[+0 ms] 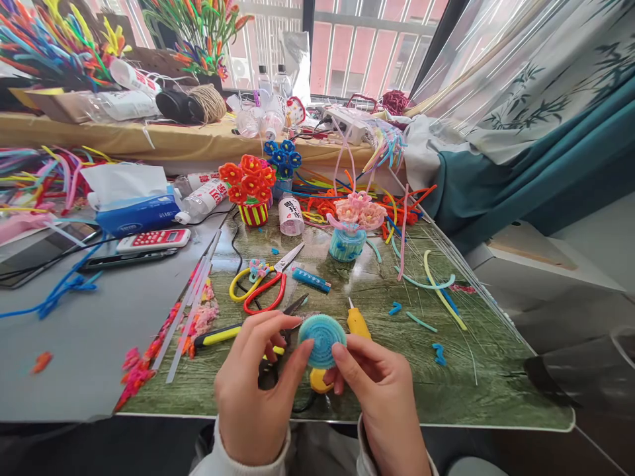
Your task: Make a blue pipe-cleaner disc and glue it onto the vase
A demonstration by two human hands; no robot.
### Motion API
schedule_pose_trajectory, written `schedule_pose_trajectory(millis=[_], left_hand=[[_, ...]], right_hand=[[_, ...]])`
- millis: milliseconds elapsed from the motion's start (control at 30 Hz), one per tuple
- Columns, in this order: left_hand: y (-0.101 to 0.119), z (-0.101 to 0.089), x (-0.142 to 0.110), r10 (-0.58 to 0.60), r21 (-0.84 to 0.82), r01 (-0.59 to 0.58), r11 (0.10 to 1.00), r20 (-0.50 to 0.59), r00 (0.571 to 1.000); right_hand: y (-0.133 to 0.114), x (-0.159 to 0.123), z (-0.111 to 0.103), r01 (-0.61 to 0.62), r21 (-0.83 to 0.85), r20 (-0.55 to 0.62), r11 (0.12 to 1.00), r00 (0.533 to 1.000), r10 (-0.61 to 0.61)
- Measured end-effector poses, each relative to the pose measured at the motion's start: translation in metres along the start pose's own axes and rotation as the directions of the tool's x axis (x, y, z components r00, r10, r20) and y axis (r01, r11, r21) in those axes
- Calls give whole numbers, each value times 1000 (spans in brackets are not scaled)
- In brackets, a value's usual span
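Observation:
Between both hands is a round, light-blue coil [321, 338] that looks wound from pipe cleaner, held up above the green table. My left hand [260, 380] pinches its left edge with thumb and fingers. On the opposite edge, my right hand [380, 380] grips it the same way. Partly hidden behind the coil and my right fingers is a yellow glue gun [358, 322], nozzle pointing away. Black-and-yellow pliers or cutters [218, 335] lie behind my left hand. Farther off rest scissors [265, 281] with red and yellow handles, and a blue stick-like packet [311, 279].
Behind stand a pot of orange flowers [253, 182], blue flowers [282, 158] and a light-blue pot [347, 244] with pink flowers. Clear glue sticks [191, 311] lie at left, near a tissue pack [136, 208]. Pipe-cleaner scraps [439, 354] are scattered at right. A windowsill [198, 142] holds bottles and twine.

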State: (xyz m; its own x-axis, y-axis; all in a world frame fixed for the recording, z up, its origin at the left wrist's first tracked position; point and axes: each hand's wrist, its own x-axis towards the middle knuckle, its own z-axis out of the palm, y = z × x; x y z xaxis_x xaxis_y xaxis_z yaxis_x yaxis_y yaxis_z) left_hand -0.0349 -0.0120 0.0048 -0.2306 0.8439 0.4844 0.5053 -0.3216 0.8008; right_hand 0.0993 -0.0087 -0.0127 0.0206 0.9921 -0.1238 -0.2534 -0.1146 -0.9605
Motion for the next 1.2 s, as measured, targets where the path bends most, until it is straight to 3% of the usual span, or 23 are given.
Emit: schedule_pose_trajectory(millis=[67,133,367,567,733,800,867,967,1033,1133,1200], left_hand=[[-1,-4,1,224,142,-225,964,24,974],[0,-6,1,320,191,-333,923,96,942],[3,-6,-3,341,219,-364,905,136,930],[6,-8,0,179,82,-200,976,207,962],[5,-11,0,-19,-215,65,975,212,977],[5,-12,-1,-145,-396,215,892,200,969],[7,-12,-2,-244,-582,352,733,258,935],[12,-14,1,-336,-728,541,421,429,839],[10,-22,4,-392,-750,599,281,480,785],[-8,-47,11,-477,-796,544,267,381,792],[-26,-69,15,-526,-797,432,422,173,832]], right_hand=[[-1,0,1,32,-23,-10,999,999,-32],[-2,-1,1,70,-27,0,997,998,-70],[-1,-6,0,169,-95,68,981,984,-163],[1,-8,0,218,-190,76,957,975,-207],[-4,-10,6,172,-138,-31,975,984,-177],[-6,-10,8,140,-90,-102,986,984,-149],[-5,-9,9,108,-43,-153,993,982,-113],[0,-6,5,83,24,-203,996,976,-77],[4,-4,-1,70,67,-220,995,974,-53],[4,1,-8,55,199,-295,978,956,6],[0,2,-11,75,330,-381,941,923,60]])
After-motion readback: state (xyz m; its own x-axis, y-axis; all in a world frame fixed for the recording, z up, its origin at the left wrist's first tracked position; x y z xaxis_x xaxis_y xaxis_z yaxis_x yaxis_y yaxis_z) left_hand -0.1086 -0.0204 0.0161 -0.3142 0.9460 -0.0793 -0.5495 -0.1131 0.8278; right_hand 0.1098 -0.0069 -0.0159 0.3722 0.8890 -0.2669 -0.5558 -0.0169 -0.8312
